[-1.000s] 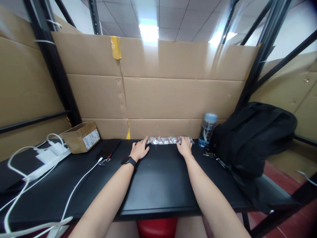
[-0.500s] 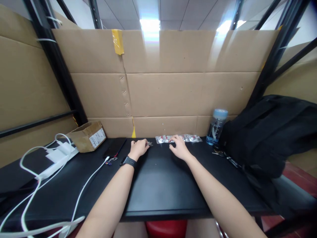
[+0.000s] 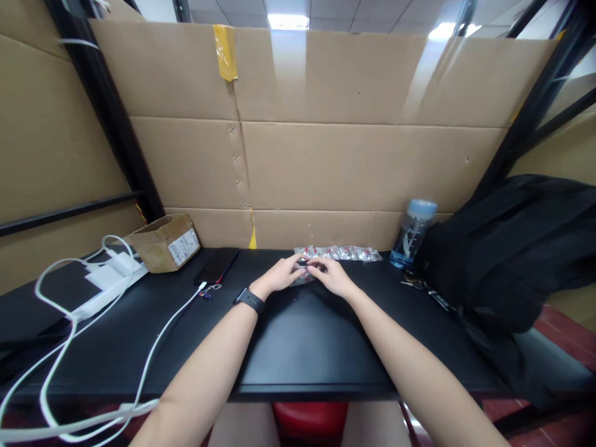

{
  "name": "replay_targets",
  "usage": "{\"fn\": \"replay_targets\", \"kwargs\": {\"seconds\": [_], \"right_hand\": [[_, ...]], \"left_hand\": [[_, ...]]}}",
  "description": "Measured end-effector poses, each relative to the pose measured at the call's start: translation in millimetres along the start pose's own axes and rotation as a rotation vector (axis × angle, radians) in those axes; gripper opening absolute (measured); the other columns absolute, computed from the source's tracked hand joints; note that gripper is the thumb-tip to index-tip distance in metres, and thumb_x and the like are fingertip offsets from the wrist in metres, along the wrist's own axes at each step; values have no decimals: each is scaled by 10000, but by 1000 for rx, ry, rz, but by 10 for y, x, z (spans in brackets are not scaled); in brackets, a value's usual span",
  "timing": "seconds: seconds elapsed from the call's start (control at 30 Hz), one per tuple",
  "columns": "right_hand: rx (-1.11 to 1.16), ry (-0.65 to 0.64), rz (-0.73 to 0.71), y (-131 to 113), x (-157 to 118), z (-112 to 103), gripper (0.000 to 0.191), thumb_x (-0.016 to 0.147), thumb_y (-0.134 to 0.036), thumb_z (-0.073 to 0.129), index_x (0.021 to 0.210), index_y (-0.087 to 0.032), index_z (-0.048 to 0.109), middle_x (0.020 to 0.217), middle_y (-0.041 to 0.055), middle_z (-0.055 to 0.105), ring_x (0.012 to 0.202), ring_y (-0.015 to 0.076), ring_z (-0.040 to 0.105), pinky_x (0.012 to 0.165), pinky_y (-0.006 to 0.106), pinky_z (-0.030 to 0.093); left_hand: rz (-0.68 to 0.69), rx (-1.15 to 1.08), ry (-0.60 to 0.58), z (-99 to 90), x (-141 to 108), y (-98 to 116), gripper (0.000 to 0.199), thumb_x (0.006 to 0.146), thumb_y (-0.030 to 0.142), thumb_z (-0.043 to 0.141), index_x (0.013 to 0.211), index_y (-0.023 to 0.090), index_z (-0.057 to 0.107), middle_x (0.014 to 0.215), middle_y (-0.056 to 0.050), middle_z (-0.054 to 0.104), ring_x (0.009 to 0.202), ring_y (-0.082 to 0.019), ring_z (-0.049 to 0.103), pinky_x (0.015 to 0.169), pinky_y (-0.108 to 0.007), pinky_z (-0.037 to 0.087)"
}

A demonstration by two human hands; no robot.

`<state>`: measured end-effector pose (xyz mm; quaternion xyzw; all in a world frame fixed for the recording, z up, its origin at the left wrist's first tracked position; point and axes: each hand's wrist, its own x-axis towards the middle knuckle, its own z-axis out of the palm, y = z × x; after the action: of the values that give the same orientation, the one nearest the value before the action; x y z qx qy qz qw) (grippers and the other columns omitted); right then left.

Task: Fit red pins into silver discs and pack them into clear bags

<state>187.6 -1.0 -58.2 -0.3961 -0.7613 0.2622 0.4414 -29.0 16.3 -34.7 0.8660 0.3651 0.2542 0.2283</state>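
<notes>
Landmark: the black table (image 3: 298,347). Near its front edge, both forearms run in over the top, with a red seat (image 3: 310,422) under the edge. Past the table's middle, the left hand (image 3: 282,275) and right hand (image 3: 333,276) meet fingertip to fingertip, both pinched on one small clear packet (image 3: 302,278) lying just off the tabletop or on it — cannot tell which. Neither hand is nearer; the packet sits between them, left hand on its left end, right hand on its right end.

Behind the hands, near the table's back edge, the packet strip (image 3: 339,252) lies with its long axis left-right along the cardboard wall (image 3: 326,161), just beyond the fingertips and a bit right, so the right hand is closer to it.

Half a second ago the hands were apart — left on a small piece at the table's centre-left, right touching the strip; now they have come together in front of it.

Also at the back: water bottle (image 3: 412,233), black backpack (image 3: 507,248), phone (image 3: 216,266), cardboard box (image 3: 162,242), white cables (image 3: 69,323).
</notes>
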Motion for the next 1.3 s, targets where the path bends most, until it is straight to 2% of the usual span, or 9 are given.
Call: {"fn": "replay_targets", "kwargs": {"seconds": [0.17,0.27,0.37,0.6,0.83,0.93,1.03,1.17,1.3], "right_hand": [[96,-35,63,-31,23,-93,265,870,-446,666,820,-198,749,730,18,718,652,183,619,664,295,468],[165,27,84,-37,39,-163,275,828,-463,701,771,-196,738,697,15,696,628,179,599,653,303,462],[251,115,116,-65,49,-223,274,774,-469,745,736,-197,736,679,12,683,615,174,582,647,310,462],[374,224,204,-112,51,-276,329,700,-502,815,783,-186,782,681,22,693,618,165,567,587,287,422],[526,318,217,-72,71,-273,403,720,-575,805,836,-192,764,810,54,727,667,166,604,564,271,432],[479,393,202,-73,85,-279,458,748,-634,762,900,-202,756,918,79,747,726,195,638,560,281,454],[407,415,206,-78,89,-284,482,757,-662,740,866,-193,757,896,91,750,738,218,647,553,292,460],[381,360,210,-81,63,-298,431,739,-586,789,902,-190,743,882,74,742,701,200,658,567,289,476],[395,192,213,13,34,-322,500,659,-435,862,1067,-202,692,856,43,743,663,186,670,604,297,509]], "left_hand": [[29,-109,-7,59,11,131,644,887,403,667,1467,215,458,1015,-59,782,866,-225,730,800,-294,507],[12,-127,-7,74,8,164,934,707,328,839,1521,218,394,903,-19,765,784,-217,712,764,-297,516],[-18,-161,-15,109,12,144,994,665,245,846,1538,233,372,872,-6,755,766,-211,721,757,-296,532],[-37,-230,-64,176,27,94,922,694,211,800,1527,199,406,896,-38,771,785,-210,745,785,-307,562],[-41,-230,-28,221,45,33,601,775,433,784,1310,197,650,968,-68,780,834,-220,735,793,-305,550],[-61,-289,74,234,89,39,439,886,556,644,1079,178,757,989,-74,782,894,-231,711,823,-312,531],[-102,-464,188,228,133,74,536,923,621,557,966,129,765,938,-91,771,866,-232,684,782,-312,514],[-141,-587,190,222,158,74,504,880,607,626,902,117,744,829,-71,741,768,-202,650,733,-299,490],[-145,-444,234,236,141,50,412,912,534,595,913,139,712,869,-69,724,790,-198,650,767,-315,502]]}}
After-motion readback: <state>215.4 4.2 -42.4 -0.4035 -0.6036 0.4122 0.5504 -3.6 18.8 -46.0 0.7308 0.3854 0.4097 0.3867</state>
